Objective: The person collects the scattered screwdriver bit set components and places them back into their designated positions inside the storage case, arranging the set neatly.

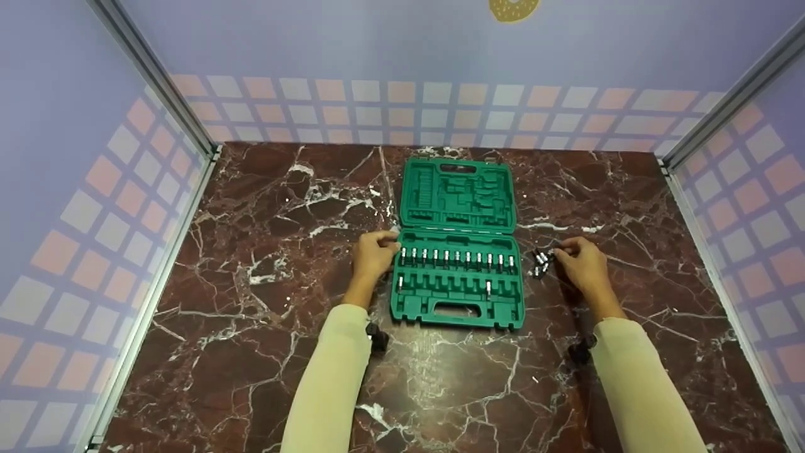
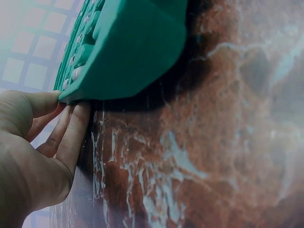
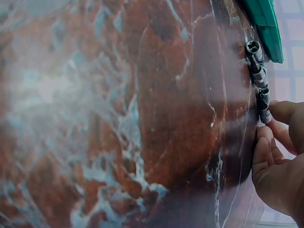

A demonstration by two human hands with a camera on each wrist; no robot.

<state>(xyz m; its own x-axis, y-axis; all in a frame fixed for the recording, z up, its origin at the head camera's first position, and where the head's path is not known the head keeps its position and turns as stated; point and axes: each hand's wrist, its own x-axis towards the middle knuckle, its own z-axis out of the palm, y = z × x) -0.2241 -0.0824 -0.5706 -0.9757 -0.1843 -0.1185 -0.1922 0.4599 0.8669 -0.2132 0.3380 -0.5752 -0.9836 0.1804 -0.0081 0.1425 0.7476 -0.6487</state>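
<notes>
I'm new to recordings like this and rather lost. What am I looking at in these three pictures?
There is no machine here, only a person's bare left hand and right hand. The wide picture is taken from the person's head, looking forward and down; the other two are taken from the left and right wrists. On the dark red marble-patterned tabletop lies an open green socket case. Metal bit sockets stand in it in one long row, with two more below. The left hand pinches the case's left edge. The right hand is at a small pile of loose sockets beside the case, its fingertips touching them, but whether they hold a piece is unclear.
</notes>
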